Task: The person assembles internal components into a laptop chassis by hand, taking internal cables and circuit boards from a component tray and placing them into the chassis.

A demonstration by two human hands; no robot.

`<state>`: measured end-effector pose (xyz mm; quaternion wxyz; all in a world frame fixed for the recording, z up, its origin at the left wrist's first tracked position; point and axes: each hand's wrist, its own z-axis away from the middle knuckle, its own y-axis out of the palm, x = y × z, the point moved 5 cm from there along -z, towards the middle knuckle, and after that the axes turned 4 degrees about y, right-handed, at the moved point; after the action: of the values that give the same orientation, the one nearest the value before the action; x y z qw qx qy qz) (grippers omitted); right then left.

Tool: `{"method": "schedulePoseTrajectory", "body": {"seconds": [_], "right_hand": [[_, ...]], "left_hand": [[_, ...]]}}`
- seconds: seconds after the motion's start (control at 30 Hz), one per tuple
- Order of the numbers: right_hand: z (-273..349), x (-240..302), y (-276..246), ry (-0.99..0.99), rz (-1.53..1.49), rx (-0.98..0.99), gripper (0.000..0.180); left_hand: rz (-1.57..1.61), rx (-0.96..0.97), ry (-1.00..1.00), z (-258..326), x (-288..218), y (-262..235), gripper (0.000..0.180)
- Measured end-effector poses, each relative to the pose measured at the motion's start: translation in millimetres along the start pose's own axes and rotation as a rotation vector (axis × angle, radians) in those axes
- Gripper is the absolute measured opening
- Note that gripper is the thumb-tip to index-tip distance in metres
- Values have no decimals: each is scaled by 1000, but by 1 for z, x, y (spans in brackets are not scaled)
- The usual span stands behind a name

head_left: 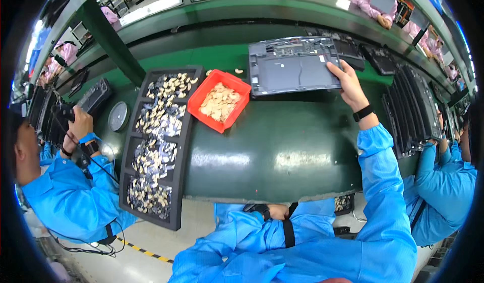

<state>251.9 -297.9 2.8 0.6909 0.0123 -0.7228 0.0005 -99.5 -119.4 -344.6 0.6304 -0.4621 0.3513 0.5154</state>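
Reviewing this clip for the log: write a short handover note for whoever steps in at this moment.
Right hand: stretched out, gripping the right edge of the grey laptop base on the green belt.
Left hand: low at the near belt edge, mostly hidden; grip unclear.
Red bin of pale small parts and black compartment tray sit left of the base.
Done and remaining: not visible here.

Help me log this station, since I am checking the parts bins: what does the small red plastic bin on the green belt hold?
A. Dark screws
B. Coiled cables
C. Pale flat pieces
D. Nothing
C: the small red plastic bin is heaped with pale flat pieces, beside the long black compartment tray, while the right hand grips the dark grey laptop base panel.
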Motion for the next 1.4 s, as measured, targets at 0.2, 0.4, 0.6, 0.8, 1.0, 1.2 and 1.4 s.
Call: {"method": "schedulePoseTrajectory", "body": {"seconds": [0.2,0.4,0.6,0.8,1.0,1.2,1.4], "right_hand": [[41,-46,-42,183,-100,-78,33],[45,-50,-41,142,-132,-72,35],[40,-52,-54,110,-35,-33,37],[35,-73,-106,250,49,-21,42],[38,-79,-86,292,-31,101,46],[25,-105,-119,255,172,4,64],[29,-103,-103,162,223,100,70]], "left_hand": [[-130,-121,-23,3,-40,-1,29],[113,-710,-339,15,-45,-1,33],[83,-803,-353,-24,2,-7,44],[-122,-1272,-172,3,-45,-33,31],[39,-1314,-18,85,-109,-43,25],[345,-893,-60,263,-251,-39,31],[-640,-1998,-823,452,-223,-68,28]]}}
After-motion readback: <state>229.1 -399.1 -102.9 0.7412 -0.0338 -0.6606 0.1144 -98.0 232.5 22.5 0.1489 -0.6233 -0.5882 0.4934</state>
